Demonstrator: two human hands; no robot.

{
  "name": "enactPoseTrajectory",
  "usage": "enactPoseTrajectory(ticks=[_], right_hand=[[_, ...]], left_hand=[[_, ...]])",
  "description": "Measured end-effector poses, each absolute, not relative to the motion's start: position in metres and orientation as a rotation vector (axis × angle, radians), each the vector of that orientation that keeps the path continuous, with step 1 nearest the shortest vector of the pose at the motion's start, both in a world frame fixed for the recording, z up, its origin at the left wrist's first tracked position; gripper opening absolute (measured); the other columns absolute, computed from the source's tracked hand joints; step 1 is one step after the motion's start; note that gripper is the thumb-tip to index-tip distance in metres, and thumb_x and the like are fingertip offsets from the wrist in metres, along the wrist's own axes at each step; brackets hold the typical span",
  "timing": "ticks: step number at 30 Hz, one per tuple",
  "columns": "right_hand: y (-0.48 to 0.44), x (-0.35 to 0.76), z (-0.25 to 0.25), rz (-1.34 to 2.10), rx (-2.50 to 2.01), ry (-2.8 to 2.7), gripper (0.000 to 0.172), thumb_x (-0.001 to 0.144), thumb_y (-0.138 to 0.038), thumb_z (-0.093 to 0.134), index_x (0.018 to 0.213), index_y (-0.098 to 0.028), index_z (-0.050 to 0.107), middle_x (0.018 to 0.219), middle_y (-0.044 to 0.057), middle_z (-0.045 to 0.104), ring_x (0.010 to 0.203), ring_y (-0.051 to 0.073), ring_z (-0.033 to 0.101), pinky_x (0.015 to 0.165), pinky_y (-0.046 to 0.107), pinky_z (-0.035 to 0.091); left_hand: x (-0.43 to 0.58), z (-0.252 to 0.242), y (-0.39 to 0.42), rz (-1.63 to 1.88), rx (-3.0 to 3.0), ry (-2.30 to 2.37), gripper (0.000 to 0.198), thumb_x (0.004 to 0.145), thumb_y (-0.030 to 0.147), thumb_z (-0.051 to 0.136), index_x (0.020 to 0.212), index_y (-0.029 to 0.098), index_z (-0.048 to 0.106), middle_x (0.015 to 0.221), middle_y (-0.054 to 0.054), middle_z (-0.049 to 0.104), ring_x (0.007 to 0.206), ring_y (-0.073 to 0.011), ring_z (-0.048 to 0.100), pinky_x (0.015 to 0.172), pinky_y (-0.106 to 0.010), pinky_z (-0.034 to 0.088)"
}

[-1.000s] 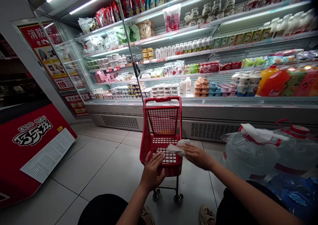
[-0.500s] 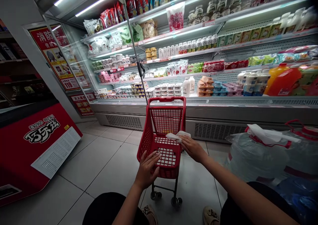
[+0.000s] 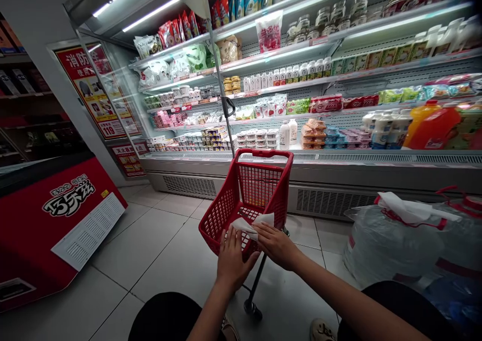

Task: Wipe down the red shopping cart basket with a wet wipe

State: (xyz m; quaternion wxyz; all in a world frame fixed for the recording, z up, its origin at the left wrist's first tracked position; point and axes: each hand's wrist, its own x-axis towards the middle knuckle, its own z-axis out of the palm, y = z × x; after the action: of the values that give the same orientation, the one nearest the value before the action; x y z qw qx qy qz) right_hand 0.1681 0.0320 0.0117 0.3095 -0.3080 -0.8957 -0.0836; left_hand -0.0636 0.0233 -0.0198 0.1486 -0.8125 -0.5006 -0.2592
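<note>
In front of me stands a small red shopping cart [image 3: 259,180] with a plastic mesh basket, turned at an angle. My right hand [image 3: 276,245] presses a white tissue [image 3: 244,226] at the basket's near right rim, its fingers closed on it. Part of the tissue spreads left over the basket opening, and another corner sticks up beyond the knuckles. My left hand [image 3: 234,260] lies at the near rim, fingers stretched out and thumb apart, with the fingertips beside the tissue's left end. Whether those fingertips touch the tissue, I cannot tell.
A lit refrigerated display [image 3: 320,160] stocked with dairy goods and drinks runs behind the cart. At left stands a red freezer [image 3: 30,240]. Large plastic-wrapped water bottles [image 3: 391,240] stand at right. Pale tiles [image 3: 161,250] cover the floor.
The cart has swung round, its near end shifting left. My right hand has brought the tissue down and left to the near rim, close to my left hand, which has moved slightly right.
</note>
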Motion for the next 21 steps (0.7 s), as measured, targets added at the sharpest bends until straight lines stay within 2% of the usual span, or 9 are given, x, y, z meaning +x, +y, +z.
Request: enactPoseTrajectory(ticks=[4,7,12,16,21], right_hand=[[0.055,0.189,0.010,-0.278,-0.823,-2.403,0.048,0.106,-0.020,0.045,0.154,-0.023,0.048,0.152,0.008,0.059,0.144,0.021,0.050,0.124,0.047,0.040],[0.081,0.225,0.012,-0.358,-0.933,-2.364,0.047,0.106,-0.019,0.044,0.151,-0.023,0.052,0.148,0.010,0.062,0.141,0.022,0.054,0.123,0.047,0.041],[0.100,0.257,0.019,-0.397,-1.086,-2.310,0.043,0.108,-0.022,0.039,0.147,-0.019,0.056,0.152,0.011,0.058,0.146,0.023,0.048,0.124,0.050,0.039],[0.075,0.222,0.016,-0.350,-1.064,-2.295,0.038,0.108,-0.022,0.041,0.137,-0.015,0.064,0.146,0.014,0.063,0.142,0.024,0.053,0.121,0.048,0.043],[0.044,0.183,0.011,-0.255,-0.858,-2.391,0.038,0.107,-0.022,0.043,0.141,-0.018,0.060,0.149,0.010,0.061,0.144,0.021,0.050,0.124,0.045,0.039]], left_hand=[[-0.046,-0.027,0.027,-0.747,-2.370,-1.373,0.055,0.108,0.041,0.041,0.157,0.018,0.042,0.153,-0.014,0.057,0.144,-0.0297,0.051,0.118,-0.052,0.044],[-0.050,-0.022,0.030,-0.740,-2.432,-1.289,0.052,0.109,0.031,0.038,0.160,0.023,0.038,0.155,-0.008,0.055,0.143,-0.0254,0.053,0.119,-0.048,0.045],[-0.054,-0.009,0.033,-0.719,-2.572,-1.256,0.051,0.111,0.031,0.035,0.162,0.028,0.034,0.160,-0.003,0.049,0.151,-0.0233,0.043,0.120,-0.050,0.042],[-0.052,-0.004,0.034,-0.720,-2.680,-1.273,0.051,0.111,0.032,0.034,0.162,0.034,0.033,0.162,0.001,0.046,0.155,-0.0246,0.033,0.120,-0.052,0.040],[-0.056,-0.005,0.034,-0.704,-2.730,-1.301,0.049,0.111,0.035,0.035,0.160,0.032,0.038,0.160,0.001,0.049,0.152,-0.0275,0.038,0.120,-0.055,0.039]])
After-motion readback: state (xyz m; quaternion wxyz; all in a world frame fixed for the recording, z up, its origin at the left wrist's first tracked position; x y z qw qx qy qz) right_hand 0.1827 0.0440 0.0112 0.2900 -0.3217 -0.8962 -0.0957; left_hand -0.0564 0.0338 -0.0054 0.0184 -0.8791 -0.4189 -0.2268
